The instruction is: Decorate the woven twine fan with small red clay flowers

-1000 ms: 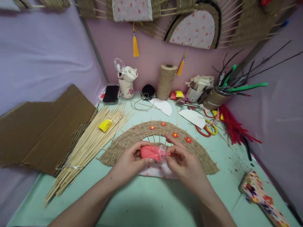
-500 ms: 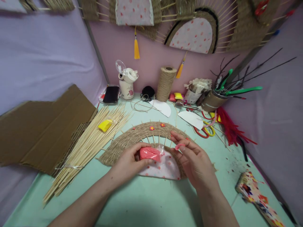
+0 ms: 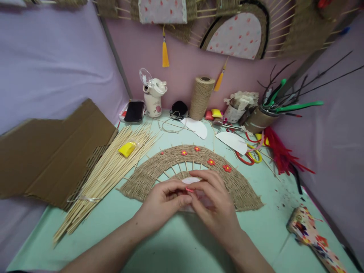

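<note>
My left hand [image 3: 167, 201] and my right hand [image 3: 213, 201] meet over the lower middle of a woven twine fan [image 3: 136, 178]. Between their fingertips is a small piece of pink clay [image 3: 189, 189]; the right thumb and forefinger pinch it, and the left fingertips touch it. The left fingers are curled, so the inside of that palm is hidden. Small red flowers with yellow centres, one of them a red flower [image 3: 226, 168], sit along the fan's upper band, with a lone red dot [image 3: 162, 153] to their left. My hands cover most of the fan's pale inner panel [image 3: 191, 181].
Bamboo sticks [image 3: 105, 182] with a yellow clay packet [image 3: 127, 149] on top, and cardboard [image 3: 57, 148], lie left. Behind stand a twine spool [image 3: 201, 98] and a white bottle [image 3: 153, 102]. Scissors [image 3: 246, 157], a plier-filled can [image 3: 260, 119] and a patterned glue gun [image 3: 307, 227] are right.
My right hand has moved left and down to meet my left hand, bringing the pink clay piece. The pink clay packet in my left hand is out of sight. The fan's right side is uncovered.
</note>
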Demonstrator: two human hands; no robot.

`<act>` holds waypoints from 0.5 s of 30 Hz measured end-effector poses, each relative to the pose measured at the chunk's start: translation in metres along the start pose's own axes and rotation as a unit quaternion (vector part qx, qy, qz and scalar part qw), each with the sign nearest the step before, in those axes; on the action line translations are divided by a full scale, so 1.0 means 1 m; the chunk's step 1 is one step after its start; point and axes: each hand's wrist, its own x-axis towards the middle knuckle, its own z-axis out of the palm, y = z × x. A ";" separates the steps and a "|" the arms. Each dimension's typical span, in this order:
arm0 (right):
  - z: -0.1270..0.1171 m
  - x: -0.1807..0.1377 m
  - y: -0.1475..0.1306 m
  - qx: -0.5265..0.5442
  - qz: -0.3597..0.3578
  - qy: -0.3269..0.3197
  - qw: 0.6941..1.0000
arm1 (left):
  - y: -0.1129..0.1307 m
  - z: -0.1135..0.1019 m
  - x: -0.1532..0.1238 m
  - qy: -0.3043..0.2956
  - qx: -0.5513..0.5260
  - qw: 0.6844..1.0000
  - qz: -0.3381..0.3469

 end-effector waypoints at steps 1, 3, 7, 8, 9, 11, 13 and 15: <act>0.003 -0.001 -0.001 -0.036 -0.034 -0.001 0.999 | -0.001 0.002 0.000 0.003 -0.031 0.999 -0.022; 0.007 -0.002 -0.003 -0.079 -0.073 -0.003 0.994 | -0.002 0.003 0.001 0.016 -0.064 0.997 -0.048; 0.010 -0.003 -0.003 -0.060 -0.062 -0.029 0.996 | 0.000 -0.001 0.002 0.061 -0.039 0.997 -0.021; 0.009 -0.003 -0.002 -0.046 -0.051 -0.033 0.997 | 0.001 -0.003 0.002 0.076 -0.028 0.997 -0.013; 0.009 -0.003 -0.002 -0.036 -0.041 -0.033 0.998 | 0.001 -0.005 0.002 0.089 -0.025 0.996 -0.012; 0.007 -0.004 -0.001 -0.022 -0.026 -0.019 0.999 | 0.000 -0.008 0.003 0.107 -0.054 0.993 -0.024; 0.005 -0.004 0.000 -0.014 -0.018 -0.001 1.000 | -0.003 -0.009 0.004 0.113 -0.108 0.987 -0.039; 0.003 -0.004 0.000 -0.009 -0.009 0.012 1.000 | -0.005 -0.009 0.004 0.112 -0.156 0.980 -0.044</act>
